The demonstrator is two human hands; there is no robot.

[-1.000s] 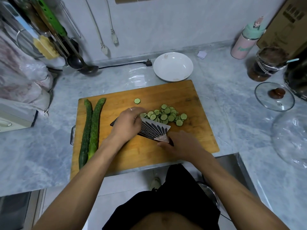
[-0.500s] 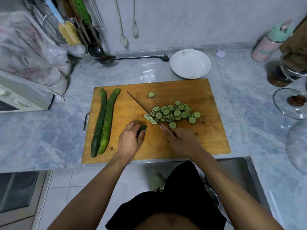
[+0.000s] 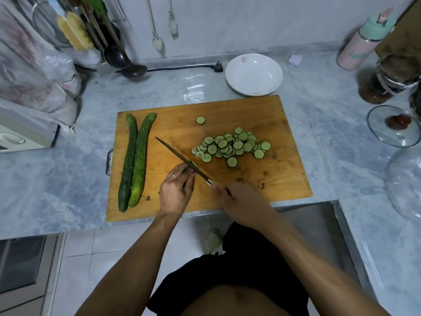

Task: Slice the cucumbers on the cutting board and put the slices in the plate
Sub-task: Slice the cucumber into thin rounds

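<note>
Now the left hand (image 3: 175, 192) pinches a stubby, wet-slick cucumber end (image 3: 193, 165) while the right hand (image 3: 239, 197) grips the knife (image 3: 182, 159) handle, fingers wanting to stay well back.

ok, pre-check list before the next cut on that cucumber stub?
1. Right hand grips the knife handle: ok.
2. Left hand holds the cucumber stub at the blade: ok.
3. Left fingertips clear of the edge: cannot tell, the stub is very short.
4. Cutting board has free space under the blade: ok.
5. Plate holds no slices yet, within view behind the board: ok.
6. Slices piled right of the blade, two whole cucumbers left of it, both out of its path: ok.
</note>
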